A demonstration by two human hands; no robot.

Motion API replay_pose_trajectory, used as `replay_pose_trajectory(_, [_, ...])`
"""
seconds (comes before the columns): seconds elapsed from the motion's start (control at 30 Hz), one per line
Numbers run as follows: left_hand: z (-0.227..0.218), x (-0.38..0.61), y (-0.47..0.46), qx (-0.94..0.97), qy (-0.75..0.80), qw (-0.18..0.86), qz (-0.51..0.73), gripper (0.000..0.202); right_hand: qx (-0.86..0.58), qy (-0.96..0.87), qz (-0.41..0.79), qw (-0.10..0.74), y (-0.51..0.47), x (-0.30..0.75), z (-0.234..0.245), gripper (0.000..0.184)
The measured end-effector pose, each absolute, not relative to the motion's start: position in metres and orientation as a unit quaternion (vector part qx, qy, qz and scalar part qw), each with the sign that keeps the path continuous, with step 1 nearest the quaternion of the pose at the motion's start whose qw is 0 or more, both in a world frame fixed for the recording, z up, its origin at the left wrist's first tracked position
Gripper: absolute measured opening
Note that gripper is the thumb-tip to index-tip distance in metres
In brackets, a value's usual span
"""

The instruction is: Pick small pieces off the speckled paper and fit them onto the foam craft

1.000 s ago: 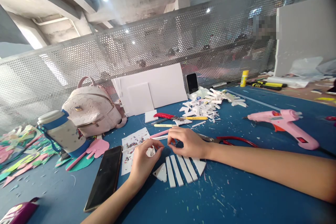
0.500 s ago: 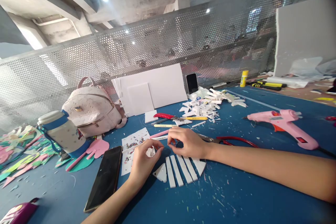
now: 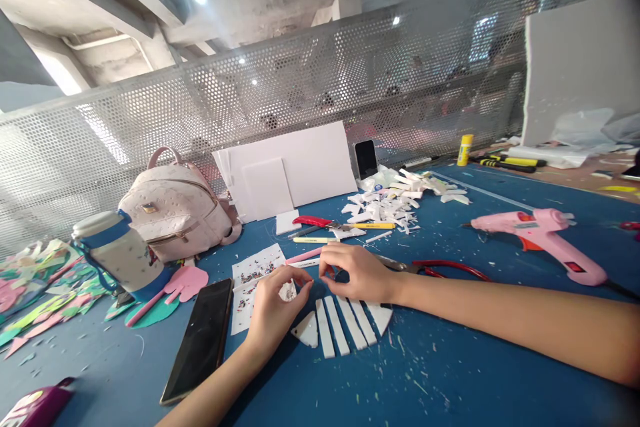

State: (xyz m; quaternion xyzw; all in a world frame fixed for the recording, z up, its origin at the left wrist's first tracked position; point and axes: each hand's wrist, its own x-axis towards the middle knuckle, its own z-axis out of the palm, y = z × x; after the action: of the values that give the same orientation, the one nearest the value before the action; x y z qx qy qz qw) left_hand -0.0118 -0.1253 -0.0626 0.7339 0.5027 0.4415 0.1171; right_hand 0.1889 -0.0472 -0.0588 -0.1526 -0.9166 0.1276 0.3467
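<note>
Facing each other over a blue table (image 3: 450,373), a person's left hand (image 3: 275,297) and right hand (image 3: 359,272) curl, thumb near forefinger, any hold too small to tell, while white strips (image 3: 325,328) lie just nearer the camera

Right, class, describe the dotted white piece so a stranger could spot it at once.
On the blue table, find the row of white pieces by the right hand. The piece at its left end is yours: only it has a dark dot.

White strips (image 3: 325,328) matt, foam-like; near phone (image 3: 199,340) glossy (glass-smooth); fence (image 3: 210,103) perforated metal.
</note>
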Motion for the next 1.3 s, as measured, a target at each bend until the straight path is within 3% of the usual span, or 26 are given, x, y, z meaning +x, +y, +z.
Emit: replay_pose_trajectory(1.3, [-0.0623, -0.0122, -0.1263, 0.771, 0.494, 0.054, 0.399, 0.008, -0.124, -0.928, 0.136, 0.324, -0.0464, 0.1903, -0.0625, 0.005])
